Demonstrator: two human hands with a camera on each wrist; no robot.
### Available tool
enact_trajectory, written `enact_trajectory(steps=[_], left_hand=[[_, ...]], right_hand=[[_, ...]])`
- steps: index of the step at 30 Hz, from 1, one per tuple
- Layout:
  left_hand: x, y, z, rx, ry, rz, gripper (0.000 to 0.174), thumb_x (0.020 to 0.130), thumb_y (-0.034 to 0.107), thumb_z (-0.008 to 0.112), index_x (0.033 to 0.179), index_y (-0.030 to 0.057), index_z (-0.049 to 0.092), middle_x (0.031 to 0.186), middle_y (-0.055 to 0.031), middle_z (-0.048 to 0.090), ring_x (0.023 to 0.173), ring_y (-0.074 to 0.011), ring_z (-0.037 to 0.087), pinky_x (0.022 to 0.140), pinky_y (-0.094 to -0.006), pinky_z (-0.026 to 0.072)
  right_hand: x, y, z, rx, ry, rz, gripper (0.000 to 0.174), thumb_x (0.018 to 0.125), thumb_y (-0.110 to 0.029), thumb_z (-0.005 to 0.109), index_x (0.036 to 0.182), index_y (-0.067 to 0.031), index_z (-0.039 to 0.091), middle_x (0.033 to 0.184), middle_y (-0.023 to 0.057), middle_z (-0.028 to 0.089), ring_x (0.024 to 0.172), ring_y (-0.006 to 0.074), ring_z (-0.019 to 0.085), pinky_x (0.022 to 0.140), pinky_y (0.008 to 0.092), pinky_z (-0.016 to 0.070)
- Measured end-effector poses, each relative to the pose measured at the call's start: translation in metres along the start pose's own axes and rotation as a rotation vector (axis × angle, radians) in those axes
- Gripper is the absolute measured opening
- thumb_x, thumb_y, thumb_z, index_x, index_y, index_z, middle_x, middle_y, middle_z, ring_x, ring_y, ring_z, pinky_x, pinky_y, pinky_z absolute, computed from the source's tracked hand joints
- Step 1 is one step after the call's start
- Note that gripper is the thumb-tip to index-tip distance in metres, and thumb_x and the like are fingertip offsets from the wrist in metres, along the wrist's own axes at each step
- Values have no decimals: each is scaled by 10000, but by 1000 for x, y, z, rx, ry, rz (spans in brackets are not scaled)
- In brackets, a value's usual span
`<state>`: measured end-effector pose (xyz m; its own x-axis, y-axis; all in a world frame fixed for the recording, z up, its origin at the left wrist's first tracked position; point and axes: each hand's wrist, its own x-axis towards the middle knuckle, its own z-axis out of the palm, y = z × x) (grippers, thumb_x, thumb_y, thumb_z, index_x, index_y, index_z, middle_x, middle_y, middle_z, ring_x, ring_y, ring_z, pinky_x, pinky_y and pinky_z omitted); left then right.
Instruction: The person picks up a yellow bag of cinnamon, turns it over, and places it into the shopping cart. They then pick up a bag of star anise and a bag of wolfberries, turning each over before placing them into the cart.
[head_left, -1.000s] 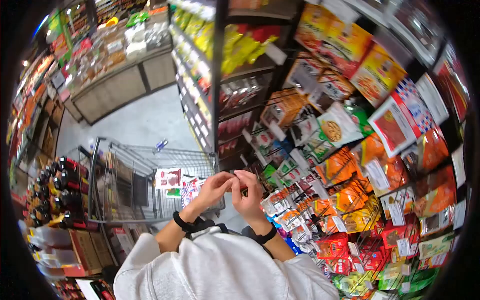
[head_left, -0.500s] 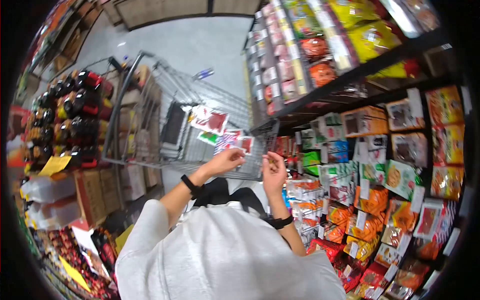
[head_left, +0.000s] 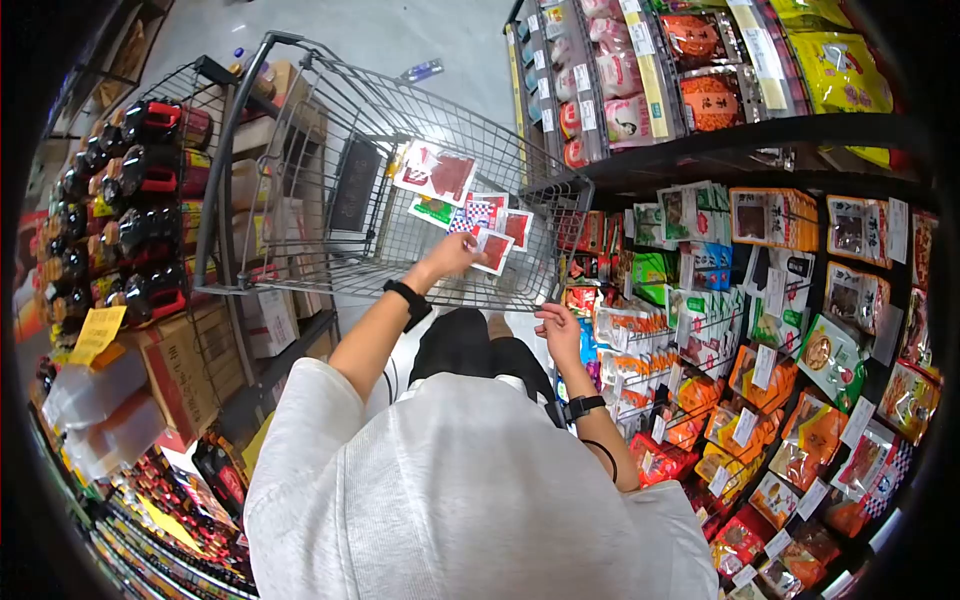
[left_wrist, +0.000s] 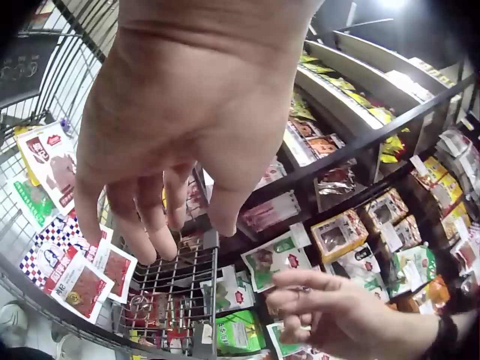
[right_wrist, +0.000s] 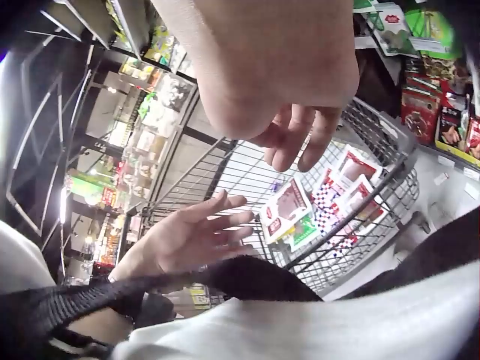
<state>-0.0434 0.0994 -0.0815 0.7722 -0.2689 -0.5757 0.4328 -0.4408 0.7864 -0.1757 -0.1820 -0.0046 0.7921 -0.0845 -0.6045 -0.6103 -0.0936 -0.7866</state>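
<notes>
Dark bottles (head_left: 155, 180) stand at the left. Beside them, flat food packets (head_left: 437, 172) lie in the cart (head_left: 354, 185). The left hand (head_left: 450, 258), relaxed and empty, has moved in above their near side, putting them within reach. Farther right, the right hand (head_left: 560, 330) hangs loosely curled, empty, beside shelved packets (head_left: 703, 315).
</notes>
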Motion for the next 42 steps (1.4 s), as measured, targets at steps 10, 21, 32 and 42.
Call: enact_trajectory(steps=[10, 21, 32, 42], left_hand=[[83, -93, 16, 422, -10, -104, 318, 767, 203, 662, 1034, 30, 671, 1088, -233, 664, 1042, -393, 629, 909, -438, 501], [99, -116, 36, 622, -366, -239, 462, 853, 346, 632, 1070, -62, 654, 1114, -287, 642, 1077, -411, 612, 936, -447, 488], [147, -182, 33, 482, -285, -187, 543, 814, 257, 728, 1273, 8, 577, 1154, -235, 654, 1082, -356, 626, 939, -394, 496], [177, -190, 35, 1266, -609, 276, 253, 937, 334, 554, 992, 145, 713, 1025, -14, 715, 946, -219, 671, 813, -345, 534]], right_hand=[[-54, 64, -46, 19, 194, 156, 234, 961, -43, 518, 1187, -29, 578, 1008, 86, 702, 723, 127, 661, 670, 260, 567], [-132, 128, -43, -113, 106, 315, 277, 907, 65, 468, 1150, -3, 581, 961, 98, 676, 744, 140, 655, 704, 272, 566], [-154, 158, -64, -3, 229, 506, 187, 846, -5, 505, 990, -9, 624, 747, 60, 618, 688, 138, 626, 628, 261, 529], [-125, 153, -47, -339, 79, 468, 158, 893, -14, 502, 987, 1, 628, 739, 61, 620, 679, 133, 605, 638, 275, 500]])
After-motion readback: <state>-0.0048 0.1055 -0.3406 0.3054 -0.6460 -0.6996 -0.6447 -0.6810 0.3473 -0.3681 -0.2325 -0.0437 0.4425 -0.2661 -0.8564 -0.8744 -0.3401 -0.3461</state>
